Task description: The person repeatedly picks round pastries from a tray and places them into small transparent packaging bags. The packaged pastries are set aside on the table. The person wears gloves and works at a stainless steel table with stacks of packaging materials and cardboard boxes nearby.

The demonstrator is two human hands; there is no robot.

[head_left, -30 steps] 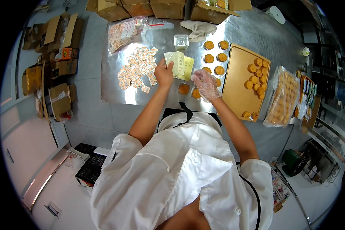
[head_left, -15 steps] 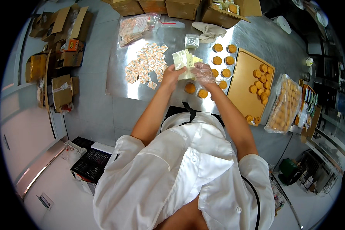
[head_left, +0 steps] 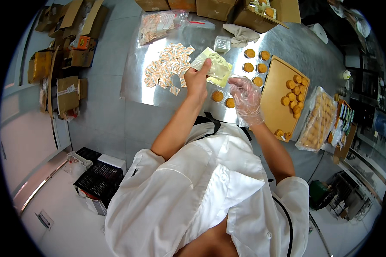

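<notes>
So the right hand (head_left: 246, 100), in a clear plastic glove, has just come away from the flat pale yellow-green packets (head_left: 212, 64); its fingers are half curled, can't tell if they've got anything. That leaves the bare left hand (head_left: 196, 83) alone pinching them, thumb on top, over the shiny steel counter (head_left: 135, 64), in from its front edge.
</notes>
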